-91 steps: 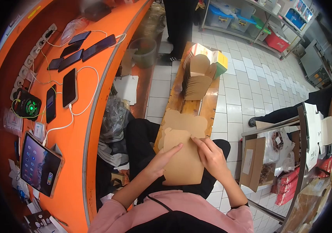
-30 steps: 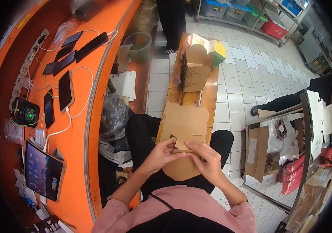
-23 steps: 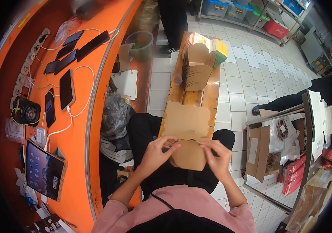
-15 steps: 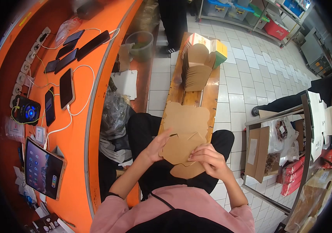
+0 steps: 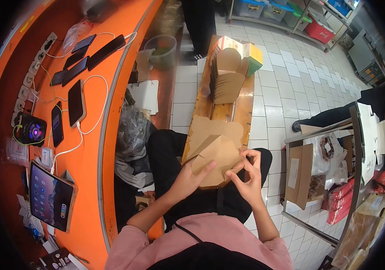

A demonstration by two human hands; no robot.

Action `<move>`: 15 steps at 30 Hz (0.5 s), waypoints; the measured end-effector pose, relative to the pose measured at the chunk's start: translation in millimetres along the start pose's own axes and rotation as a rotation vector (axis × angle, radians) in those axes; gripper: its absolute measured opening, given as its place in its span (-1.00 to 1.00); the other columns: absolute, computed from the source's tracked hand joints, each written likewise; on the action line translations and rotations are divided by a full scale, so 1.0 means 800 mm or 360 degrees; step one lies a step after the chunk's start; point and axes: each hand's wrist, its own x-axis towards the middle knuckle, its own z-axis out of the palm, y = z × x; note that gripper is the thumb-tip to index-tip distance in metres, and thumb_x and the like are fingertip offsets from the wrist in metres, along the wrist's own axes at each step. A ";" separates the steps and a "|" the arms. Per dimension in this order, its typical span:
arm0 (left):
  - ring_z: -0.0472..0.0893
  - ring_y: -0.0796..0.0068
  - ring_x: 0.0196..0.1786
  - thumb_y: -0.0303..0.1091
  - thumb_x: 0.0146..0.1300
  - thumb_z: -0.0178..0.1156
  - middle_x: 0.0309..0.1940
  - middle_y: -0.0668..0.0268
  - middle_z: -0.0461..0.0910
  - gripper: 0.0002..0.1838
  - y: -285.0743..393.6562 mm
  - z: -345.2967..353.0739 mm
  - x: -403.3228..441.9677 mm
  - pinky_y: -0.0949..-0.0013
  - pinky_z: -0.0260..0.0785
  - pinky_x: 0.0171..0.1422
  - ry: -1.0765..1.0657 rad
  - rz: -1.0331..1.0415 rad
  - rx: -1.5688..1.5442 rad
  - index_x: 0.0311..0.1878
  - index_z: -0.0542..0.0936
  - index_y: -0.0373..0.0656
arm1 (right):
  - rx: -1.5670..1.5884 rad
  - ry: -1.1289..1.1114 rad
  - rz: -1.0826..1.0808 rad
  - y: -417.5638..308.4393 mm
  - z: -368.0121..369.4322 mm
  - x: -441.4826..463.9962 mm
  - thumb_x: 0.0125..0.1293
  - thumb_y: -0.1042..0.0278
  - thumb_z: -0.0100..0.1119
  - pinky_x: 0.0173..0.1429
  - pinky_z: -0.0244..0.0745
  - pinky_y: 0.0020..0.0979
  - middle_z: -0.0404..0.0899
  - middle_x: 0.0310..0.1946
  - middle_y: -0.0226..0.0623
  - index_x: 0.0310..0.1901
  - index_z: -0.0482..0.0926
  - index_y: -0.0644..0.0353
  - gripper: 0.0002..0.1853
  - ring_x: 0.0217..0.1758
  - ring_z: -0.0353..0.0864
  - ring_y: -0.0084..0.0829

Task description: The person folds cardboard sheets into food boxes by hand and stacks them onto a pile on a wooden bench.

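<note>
A brown cardboard food box (image 5: 219, 153), partly folded up, is between my hands above my lap, at the near end of a wooden bench (image 5: 245, 103). Its side panels stand raised, and a scalloped lid flap spreads out at the far side. My left hand (image 5: 191, 181) grips the box's left side, thumb across the near panel, other fingers mostly hidden. At the right corner, my right hand (image 5: 249, 179) pinches a flap between thumb and fingers. Farther along the bench rests a nested stack of brown cardboard box blanks (image 5: 228, 85).
Printed cartons (image 5: 252, 55) stand behind the stack. To the left, an orange counter (image 5: 94, 148) carries several phones, cables and a tablet (image 5: 52, 194). A metal rack (image 5: 311, 226) with cardboard boxes is at the right. Other people's dark-clothed legs show ahead and at the right.
The flat, open blank now has its sides bent upward. My left hand has moved inward and nearer, and my right hand has shifted up to the right corner flap.
</note>
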 end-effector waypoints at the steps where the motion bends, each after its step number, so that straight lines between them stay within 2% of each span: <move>1: 0.50 0.57 -0.13 -0.18 0.28 0.09 -0.17 0.25 0.55 -0.59 -0.003 0.002 -0.002 0.49 0.34 -0.04 0.0084 0.0041 0.0094 0.01 0.44 -0.34 | 0.0018 0.0126 -0.0010 -0.001 0.005 0.000 -0.02 0.49 0.33 0.26 0.15 -0.21 0.18 -0.05 -0.27 -0.48 0.51 0.26 -0.85 0.19 0.23 -0.23; 3: 0.51 0.58 -0.16 -0.18 0.28 0.08 -0.21 0.25 0.56 -0.60 -0.001 0.004 -0.008 0.48 0.34 -0.05 0.0109 0.0049 0.0183 -0.01 0.45 -0.35 | 0.0038 0.0253 -0.0019 -0.002 0.007 -0.001 -0.03 0.54 0.31 0.31 0.10 -0.24 0.17 -0.03 -0.27 -0.45 0.50 0.28 -0.86 0.21 0.19 -0.24; 6: 0.52 0.58 -0.21 -0.18 0.29 0.07 -0.25 0.26 0.57 -0.61 -0.007 0.003 -0.014 0.49 0.35 -0.07 0.0214 0.0148 0.0298 -0.03 0.46 -0.36 | 0.0242 0.0309 -0.0026 -0.005 0.004 -0.001 -0.02 0.63 0.26 0.29 0.16 -0.26 0.19 -0.03 -0.24 -0.46 0.46 0.30 -0.86 0.17 0.26 -0.25; 8: 0.52 0.58 -0.22 -0.18 0.30 0.06 -0.25 0.26 0.57 -0.61 0.001 0.001 -0.018 0.50 0.35 -0.09 0.0277 0.0239 0.0324 -0.03 0.46 -0.37 | 0.0259 0.0230 -0.0021 -0.001 -0.008 -0.003 -0.01 0.68 0.21 0.36 0.13 -0.09 0.25 -0.08 -0.21 -0.56 0.41 0.28 -0.83 0.12 0.34 -0.23; 9: 0.52 0.59 -0.22 -0.19 0.30 0.06 -0.25 0.27 0.57 -0.61 0.024 0.001 -0.023 0.51 0.34 -0.09 0.0297 0.0160 0.0097 -0.02 0.45 -0.36 | 0.0056 0.0292 -0.0031 0.003 -0.012 -0.002 0.00 0.73 0.15 0.26 0.27 -0.21 0.27 -0.10 -0.21 -0.53 0.42 0.28 -0.85 0.02 0.39 -0.30; 10: 0.51 0.60 -0.21 -0.20 0.30 0.05 -0.25 0.28 0.57 -0.62 0.037 -0.001 -0.027 0.52 0.34 -0.10 0.0318 0.0079 -0.0129 -0.02 0.45 -0.36 | 0.0054 0.0300 -0.0031 0.000 -0.014 -0.004 0.00 0.73 0.15 0.26 0.27 -0.21 0.27 -0.10 -0.21 -0.53 0.42 0.28 -0.85 0.02 0.39 -0.30; 11: 0.50 0.63 -0.14 -0.22 0.31 0.04 -0.24 0.30 0.56 -0.64 0.025 -0.003 -0.031 0.53 0.33 -0.07 0.0323 0.0155 0.0206 0.00 0.44 -0.35 | 0.0208 0.0289 0.0003 -0.008 -0.016 -0.004 0.01 0.73 0.13 0.17 0.30 -0.27 0.28 -0.10 -0.21 -0.52 0.42 0.28 -0.86 -0.02 0.38 -0.34; 12: 0.50 0.63 -0.14 -0.22 0.31 0.04 -0.24 0.30 0.56 -0.64 0.020 -0.002 -0.032 0.53 0.33 -0.07 0.0334 0.0155 0.0199 0.00 0.44 -0.35 | 0.0362 0.0269 0.0040 -0.016 -0.019 -0.005 0.02 0.74 0.12 0.09 0.33 -0.34 0.29 -0.11 -0.21 -0.52 0.42 0.27 -0.86 -0.06 0.38 -0.38; 13: 0.50 0.61 -0.12 -0.23 0.31 0.04 -0.20 0.30 0.55 -0.63 0.018 0.000 -0.031 0.51 0.35 -0.04 0.0348 0.0101 0.0144 0.03 0.42 -0.33 | 0.0169 0.0395 -0.0093 -0.023 -0.016 -0.006 -0.02 0.75 0.11 -0.03 0.30 -0.37 0.36 -0.15 -0.23 -0.43 0.51 0.26 -0.85 -0.12 0.37 -0.37; 14: 0.51 0.59 -0.09 -0.24 0.31 0.04 -0.16 0.30 0.54 -0.63 0.017 0.001 -0.029 0.48 0.36 -0.01 0.0351 0.0046 0.0093 0.06 0.40 -0.31 | 0.0171 0.0398 -0.0098 -0.030 -0.023 -0.004 -0.02 0.75 0.11 -0.03 0.30 -0.37 0.36 -0.15 -0.23 -0.43 0.51 0.26 -0.85 -0.12 0.37 -0.37; 15: 0.51 0.59 -0.09 -0.24 0.31 0.04 -0.16 0.30 0.54 -0.63 0.016 0.000 -0.026 0.48 0.36 -0.01 0.0345 0.0049 0.0096 0.06 0.40 -0.31 | -0.0136 0.0107 -0.0291 -0.037 -0.037 -0.001 -0.07 0.74 0.11 0.00 0.30 -0.35 0.40 -0.14 -0.26 -0.36 0.54 0.22 -0.78 -0.12 0.37 -0.34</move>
